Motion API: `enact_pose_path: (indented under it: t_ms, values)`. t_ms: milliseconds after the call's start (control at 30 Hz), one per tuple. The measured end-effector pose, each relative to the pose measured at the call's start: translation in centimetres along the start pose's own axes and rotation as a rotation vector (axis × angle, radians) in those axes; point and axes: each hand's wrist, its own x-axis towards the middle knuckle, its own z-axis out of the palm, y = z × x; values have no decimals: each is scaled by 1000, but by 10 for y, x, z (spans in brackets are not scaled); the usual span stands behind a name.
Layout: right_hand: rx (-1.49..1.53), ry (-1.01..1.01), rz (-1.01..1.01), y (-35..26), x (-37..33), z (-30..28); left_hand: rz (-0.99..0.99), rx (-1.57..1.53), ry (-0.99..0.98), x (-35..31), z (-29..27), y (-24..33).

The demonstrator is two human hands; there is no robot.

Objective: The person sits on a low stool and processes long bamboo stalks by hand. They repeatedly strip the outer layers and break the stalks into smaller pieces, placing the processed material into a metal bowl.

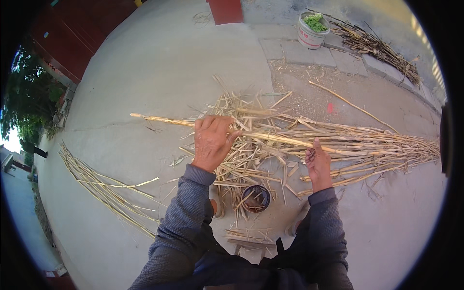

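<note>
A long, thin, straw-yellow stalk (pixel 280 139) crosses the centre of the frame, slanting slightly down to the right, its pale cut end at centre left. The left hand (pixel 211 141) closes around it at centre; the right hand (pixel 318 165) pinches it under the thumb, right of centre. Below, dry strips (pixel 246 162) litter smooth grey concrete (pixel 125 72). A dark red gate (pixel 65 41) fills the upper left; a white bucket (pixel 310 39) of greens stands upper right.

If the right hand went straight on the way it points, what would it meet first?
Past the held stalk, the right hand would probably meet the long stalks lying beyond, though its height is unclear and it might pass over.
</note>
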Motion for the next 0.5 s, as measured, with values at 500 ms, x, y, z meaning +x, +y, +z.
enact_pose_path:
  t_ms: [500]
  values:
    - [-21,-123,72,11,-26,17,-172,-20,-72,22,14,17]
